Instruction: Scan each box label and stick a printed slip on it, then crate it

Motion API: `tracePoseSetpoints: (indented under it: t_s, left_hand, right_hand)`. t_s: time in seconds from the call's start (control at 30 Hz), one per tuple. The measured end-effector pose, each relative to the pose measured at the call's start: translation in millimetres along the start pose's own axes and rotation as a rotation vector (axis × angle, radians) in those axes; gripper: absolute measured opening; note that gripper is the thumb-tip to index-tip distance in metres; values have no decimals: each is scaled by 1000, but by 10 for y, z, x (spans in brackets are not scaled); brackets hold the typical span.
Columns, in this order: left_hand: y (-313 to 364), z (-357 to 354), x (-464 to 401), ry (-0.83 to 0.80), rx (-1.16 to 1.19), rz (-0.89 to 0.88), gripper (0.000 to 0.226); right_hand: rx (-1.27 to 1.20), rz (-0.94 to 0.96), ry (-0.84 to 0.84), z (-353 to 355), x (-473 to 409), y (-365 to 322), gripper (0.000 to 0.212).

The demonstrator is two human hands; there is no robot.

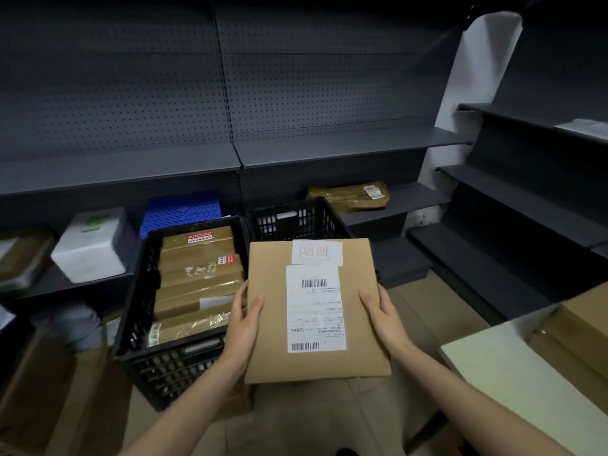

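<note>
A flat brown cardboard box (273,343) is held level in front of me, above the floor. My left hand (244,320) grips its left edge and my right hand (381,317) grips its right edge, thumbs on top. A long white shipping label (315,307) with barcodes covers the box's middle. Above it, a small white slip (316,252) with red print is stuck near the top edge. To the left stands a black plastic crate (138,311) holding several taped brown boxes (197,284).
A second black crate (296,218) stands behind the held box. Dark shelving lines the back and right. A blue crate (181,212), a white foam box (92,245) and a taped parcel (348,192) sit on low shelves. A white table (513,380) with cardboard is at right.
</note>
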State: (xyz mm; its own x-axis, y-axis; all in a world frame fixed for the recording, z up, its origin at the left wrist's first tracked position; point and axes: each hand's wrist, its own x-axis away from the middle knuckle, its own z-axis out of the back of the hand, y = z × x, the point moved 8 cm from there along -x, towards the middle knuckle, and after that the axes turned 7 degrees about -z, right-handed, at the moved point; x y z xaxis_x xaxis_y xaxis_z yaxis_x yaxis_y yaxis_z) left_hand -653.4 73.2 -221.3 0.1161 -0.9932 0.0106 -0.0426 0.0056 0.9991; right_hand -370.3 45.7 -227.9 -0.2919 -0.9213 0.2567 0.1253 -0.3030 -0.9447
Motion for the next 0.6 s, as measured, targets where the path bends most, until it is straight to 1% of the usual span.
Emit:
tracePoseSetpoints:
  t_s: [0.07, 0.17, 0.3, 0.37, 0.47, 0.6]
  left_hand:
    - [-21, -97, -212, 14, 1, 4, 38]
    - [-52, -254, -589, 49, -7, 1, 39]
    - [-43, -494, -1143, 107, -24, -34, 44]
    - [-50, -597, -1369, 138, -18, -38, 44]
    - [-41, -699, -1662, 176, -20, -60, 44]
    - [-68, -781, -1917, 222, -21, -79, 43]
  right_hand:
    - [-12, 0, -21, -17, -273, -58, 51]
    - [-14, -22, -65, -23, -758, -163, 55]
    - [64, -12, -124, 28, -1471, -359, 60]
    - [111, 10, -148, 44, -1782, -485, 59]
    - [132, 31, -196, 14, -2192, -630, 61]
    - [118, -13, -266, -93, -2604, -662, 66]
